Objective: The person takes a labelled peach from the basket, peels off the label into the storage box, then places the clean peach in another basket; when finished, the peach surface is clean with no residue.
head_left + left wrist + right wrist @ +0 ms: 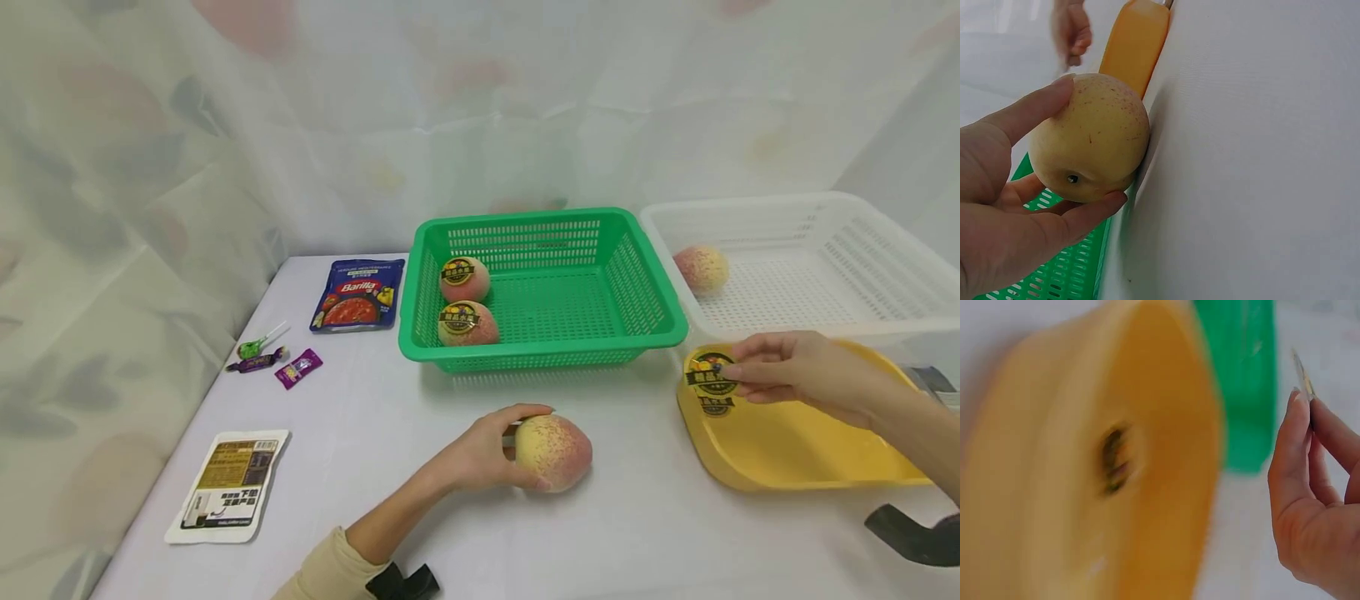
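My left hand grips a yellow and pink peach low over the white table; thumb and fingers wrap its near side in the left wrist view. A round black and gold sticker is pinched between the thumb and fingertips of my right hand, above the left end of the yellow tray. Another such sticker lies in that tray, partly covered by the held one in the head view. Two peaches bearing the same kind of sticker sit at the left of the green basket.
A white basket at the back right holds one peach. Along the left lie a blue Barilla pouch, a lollipop, small purple-wrapped sweets and a white packet. Curtains hang behind the table.
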Motion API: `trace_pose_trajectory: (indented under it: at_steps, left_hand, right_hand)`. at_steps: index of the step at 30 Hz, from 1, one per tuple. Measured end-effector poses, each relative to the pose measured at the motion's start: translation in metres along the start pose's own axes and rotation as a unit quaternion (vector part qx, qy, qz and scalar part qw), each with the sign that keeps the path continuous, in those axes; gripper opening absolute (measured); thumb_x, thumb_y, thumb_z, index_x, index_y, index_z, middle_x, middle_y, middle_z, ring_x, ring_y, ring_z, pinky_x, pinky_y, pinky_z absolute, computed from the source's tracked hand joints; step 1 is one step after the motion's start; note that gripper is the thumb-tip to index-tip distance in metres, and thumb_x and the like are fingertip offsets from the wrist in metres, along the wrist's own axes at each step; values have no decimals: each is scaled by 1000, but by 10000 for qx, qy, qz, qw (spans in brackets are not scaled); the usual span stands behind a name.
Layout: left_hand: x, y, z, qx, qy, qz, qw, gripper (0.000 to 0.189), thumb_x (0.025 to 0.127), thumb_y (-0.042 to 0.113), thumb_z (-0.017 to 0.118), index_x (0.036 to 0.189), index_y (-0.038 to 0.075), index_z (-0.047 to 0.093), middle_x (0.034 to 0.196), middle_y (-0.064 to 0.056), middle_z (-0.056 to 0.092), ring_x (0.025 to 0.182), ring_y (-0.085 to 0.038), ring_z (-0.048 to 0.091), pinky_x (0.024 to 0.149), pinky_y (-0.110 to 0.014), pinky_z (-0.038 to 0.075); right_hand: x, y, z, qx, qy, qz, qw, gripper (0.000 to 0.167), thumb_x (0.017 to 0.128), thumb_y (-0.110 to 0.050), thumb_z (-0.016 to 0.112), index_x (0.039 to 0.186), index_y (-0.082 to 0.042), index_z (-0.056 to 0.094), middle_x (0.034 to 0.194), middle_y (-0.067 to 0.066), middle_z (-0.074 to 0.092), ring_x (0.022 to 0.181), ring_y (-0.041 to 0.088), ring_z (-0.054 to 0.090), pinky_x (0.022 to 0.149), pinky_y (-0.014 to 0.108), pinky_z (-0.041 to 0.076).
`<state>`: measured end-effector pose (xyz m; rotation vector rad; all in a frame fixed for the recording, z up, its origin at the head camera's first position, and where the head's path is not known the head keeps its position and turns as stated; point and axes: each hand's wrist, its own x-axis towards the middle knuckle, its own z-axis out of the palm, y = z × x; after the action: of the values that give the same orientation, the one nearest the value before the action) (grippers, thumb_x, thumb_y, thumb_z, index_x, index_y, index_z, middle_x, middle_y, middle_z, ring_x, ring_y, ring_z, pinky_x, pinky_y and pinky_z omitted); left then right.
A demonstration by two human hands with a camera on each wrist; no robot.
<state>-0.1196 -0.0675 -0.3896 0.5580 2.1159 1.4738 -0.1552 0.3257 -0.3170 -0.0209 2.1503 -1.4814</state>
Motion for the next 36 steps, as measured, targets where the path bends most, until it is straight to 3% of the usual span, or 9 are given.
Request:
trace_pose_trajectory:
  at_steps: [3,6,11,16,23,30,33,36]
  left_hand:
    - [0,0,0,36,3,-17,10000,75,71,7,85,137,15,50,130,1,50,114,-20,51,87,-24,48]
    - [0,1,0,107,3,-25,9999,74,71,8,85,137,16,50,130,1,50,114,-20,51,87,-24,48]
    - [-1,1,-1,134,0,-17,9999,75,71,9,85,137,16,50,131,1,50,115,-21,51,88,-25,48]
    - [-1,1,-1,163,-5,-29,9999,75,71,9,85,137,14,50,131,0,49,115,-22,51,88,-25,48]
    - [-2,2,-1,150,7,-27,9999,75,71,9,85,137,12,49,130,0,50,115,-22,51,88,-27,48]
    - [-2,2,-1,89,45,23,9999,75,71,8,85,137,11,49,130,0,50,115,-22,51,88,-27,48]
    - [-2,2,0,32,22,36,10000,75,71,6,84,137,11,49,131,0,50,114,-21,51,88,-26,49]
    - [-2,2,1,-3,-3,20,10000,75,71,6,84,137,11,49,131,0,49,114,-21,51,88,-26,48]
  right_hand:
    - [-3,35,-16,411,-188,63,9990,12,96,-6,56,106,1,58,98,2,67,86,18,67,79,34,55]
    - [-6,63,-17,761,-374,184,9962,8,96,-4,55,102,-1,60,96,2,67,83,18,67,77,33,56]
    - [-7,82,-3,500,-293,645,9962,17,92,-11,64,102,3,61,87,5,65,73,15,66,70,29,57]
    - [-7,82,5,148,-21,708,9974,27,90,-9,66,104,11,56,83,6,64,70,14,65,67,28,57]
    - [-7,75,16,-735,582,811,9923,34,83,-12,75,98,12,56,72,5,62,61,14,62,57,26,56]
    - [-6,69,18,-2042,1022,405,9727,39,78,-26,79,93,5,60,64,2,58,56,16,56,49,25,51]
    - [-8,65,11,-2063,928,335,9735,41,83,-29,75,100,6,61,73,3,61,63,17,59,54,27,53]
    - [-10,54,2,-1585,487,162,9860,43,93,-27,63,115,10,56,94,10,64,81,21,62,66,32,57]
